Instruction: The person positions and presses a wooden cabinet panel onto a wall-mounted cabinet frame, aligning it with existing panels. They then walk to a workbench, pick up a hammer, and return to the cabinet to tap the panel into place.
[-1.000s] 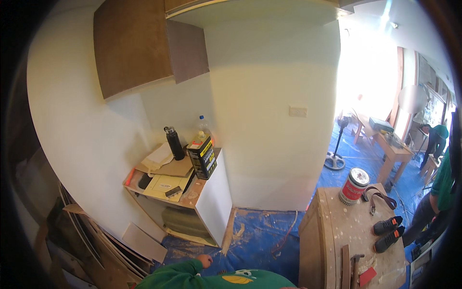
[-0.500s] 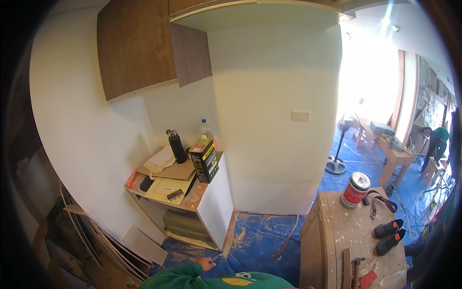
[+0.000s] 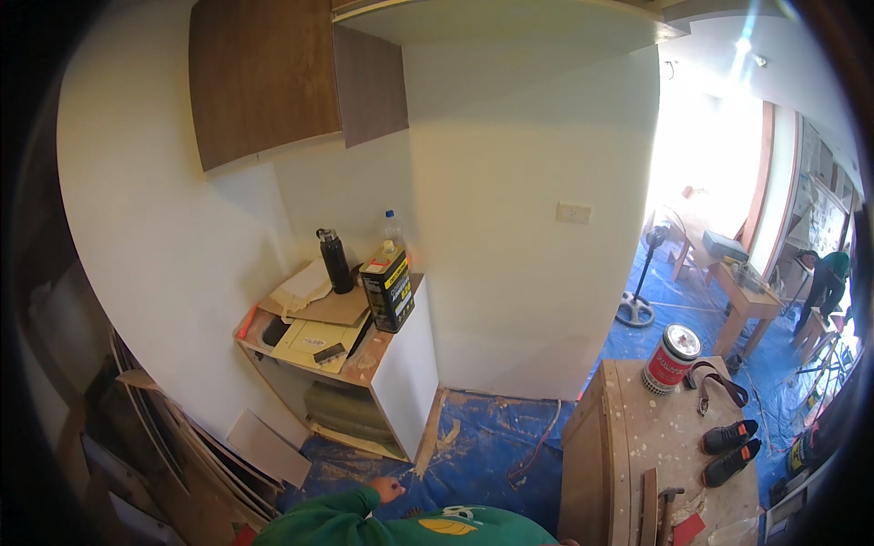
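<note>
My left hand [image 3: 389,489] hangs low at the bottom centre, at the end of a green sleeve [image 3: 314,517]. Its fingers look loosely curled in, and nothing shows in them. It is nearest the blue floor sheet [image 3: 482,464], in front of a small open-fronted cabinet [image 3: 401,400], and touches neither as far as I can see. My right hand is out of sight; only a sliver of skin appears at the lower edge. On the cabinet stand a black bottle [image 3: 334,262], a rectangular black and yellow can [image 3: 389,289] and a clear plastic bottle [image 3: 391,226], beside papers and cardboard [image 3: 314,341].
A wooden workbench [image 3: 601,473] at right carries a red-labelled tin [image 3: 671,359], a belt [image 3: 724,382], dark shoes [image 3: 728,450] and a hammer [image 3: 667,514]. Boards [image 3: 173,437] lean at left. Farther right are a standing fan [image 3: 646,273], a low wooden table [image 3: 746,296] and a bending person [image 3: 824,282].
The view has shifted slightly, so the cabinet and bench sit a little differently. My left hand is slightly higher and farther left in the picture. More items show at the right edge.
</note>
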A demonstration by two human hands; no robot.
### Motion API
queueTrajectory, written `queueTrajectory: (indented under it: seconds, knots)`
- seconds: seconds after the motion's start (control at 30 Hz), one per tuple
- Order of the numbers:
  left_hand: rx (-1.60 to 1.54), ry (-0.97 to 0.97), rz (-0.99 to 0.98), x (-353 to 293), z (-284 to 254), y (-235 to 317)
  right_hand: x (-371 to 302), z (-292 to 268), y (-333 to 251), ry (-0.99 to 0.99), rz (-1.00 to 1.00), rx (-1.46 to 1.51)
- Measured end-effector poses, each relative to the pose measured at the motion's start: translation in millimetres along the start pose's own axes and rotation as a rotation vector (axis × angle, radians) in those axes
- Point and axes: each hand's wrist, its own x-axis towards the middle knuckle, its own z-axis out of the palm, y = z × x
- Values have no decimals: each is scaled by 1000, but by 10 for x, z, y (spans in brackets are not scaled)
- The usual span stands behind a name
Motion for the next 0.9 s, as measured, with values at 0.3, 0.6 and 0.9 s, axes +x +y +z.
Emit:
queueTrajectory:
  seconds: [0.3,0.6,0.9]
  knots:
    - [73,-46,43,75,-55,128,-10,-134,-302,-4,-3,88]
    - [-122,-186,241,-19,-354,1591,24,-167,-125,-15,98,285]
    - [-326,-754,436,-481,-663,2331,262,87,912,113,95,243]
